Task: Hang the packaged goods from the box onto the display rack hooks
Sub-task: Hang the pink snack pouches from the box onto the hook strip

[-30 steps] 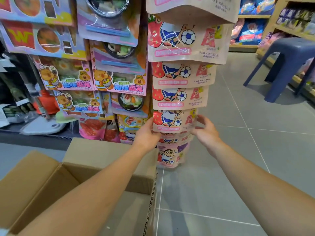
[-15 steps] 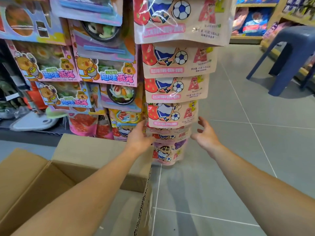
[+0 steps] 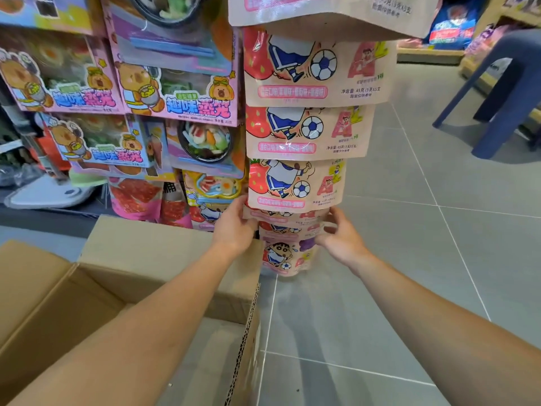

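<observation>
A column of beige snack pouches [image 3: 310, 130] with strawberry and football prints hangs down the display rack. Low in that column, a partly hidden snack pouch [image 3: 288, 222] sits between my hands. My left hand [image 3: 234, 227] grips its left edge, fingers tucked behind the pouch above. My right hand [image 3: 341, 237] pinches its right edge with curled fingers. Another pouch [image 3: 282, 254] hangs below it. The open cardboard box [image 3: 146, 253] stands on the floor at the lower left, under my left forearm; the part of its inside that shows holds nothing.
Pink boxed goods with bear prints [image 3: 172, 89] hang on the rack to the left of the pouches. A blue plastic stool [image 3: 503, 83] stands at the right on the grey tile floor [image 3: 409, 259]. Wooden shelves [image 3: 430, 52] line the far right.
My right hand has closed in from beside the column onto the pouch's right edge. Both hands sit slightly lower on the column, and the view has drawn closer to the rack.
</observation>
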`<state>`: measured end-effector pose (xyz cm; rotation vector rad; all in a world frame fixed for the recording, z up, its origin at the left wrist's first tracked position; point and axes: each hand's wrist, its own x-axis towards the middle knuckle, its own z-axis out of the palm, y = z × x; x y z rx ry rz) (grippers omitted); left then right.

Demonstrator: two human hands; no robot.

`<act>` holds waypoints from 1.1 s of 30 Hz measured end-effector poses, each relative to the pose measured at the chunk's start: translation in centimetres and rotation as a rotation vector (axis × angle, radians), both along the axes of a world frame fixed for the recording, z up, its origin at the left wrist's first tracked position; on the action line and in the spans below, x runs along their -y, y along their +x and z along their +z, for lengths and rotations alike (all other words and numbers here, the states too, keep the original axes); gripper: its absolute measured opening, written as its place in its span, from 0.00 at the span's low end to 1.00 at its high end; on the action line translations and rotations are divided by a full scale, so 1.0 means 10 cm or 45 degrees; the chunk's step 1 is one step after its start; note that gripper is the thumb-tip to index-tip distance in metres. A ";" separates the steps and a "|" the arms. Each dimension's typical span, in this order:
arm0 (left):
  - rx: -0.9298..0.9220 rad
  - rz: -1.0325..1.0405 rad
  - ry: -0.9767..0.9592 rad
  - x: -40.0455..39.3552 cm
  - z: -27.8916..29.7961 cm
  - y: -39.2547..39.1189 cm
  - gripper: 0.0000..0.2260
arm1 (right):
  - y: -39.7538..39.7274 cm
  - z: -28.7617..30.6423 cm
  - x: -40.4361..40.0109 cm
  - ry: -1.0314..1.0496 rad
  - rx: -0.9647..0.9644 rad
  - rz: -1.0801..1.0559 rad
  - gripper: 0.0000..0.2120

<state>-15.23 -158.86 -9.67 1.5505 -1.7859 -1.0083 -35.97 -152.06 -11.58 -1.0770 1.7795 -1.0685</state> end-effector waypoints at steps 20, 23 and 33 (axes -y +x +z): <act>0.194 -0.101 -0.020 -0.06 -0.12 -0.15 0.25 | -0.10 -0.12 0.00 0.082 0.112 -0.040 0.33; 0.227 -0.110 -0.026 -0.07 -0.14 -0.20 0.26 | -0.11 -0.12 0.00 0.095 0.129 -0.010 0.34; 0.111 -0.050 -0.044 -0.10 -0.11 -0.14 0.19 | -0.06 -0.05 -0.11 0.141 0.129 -0.005 0.46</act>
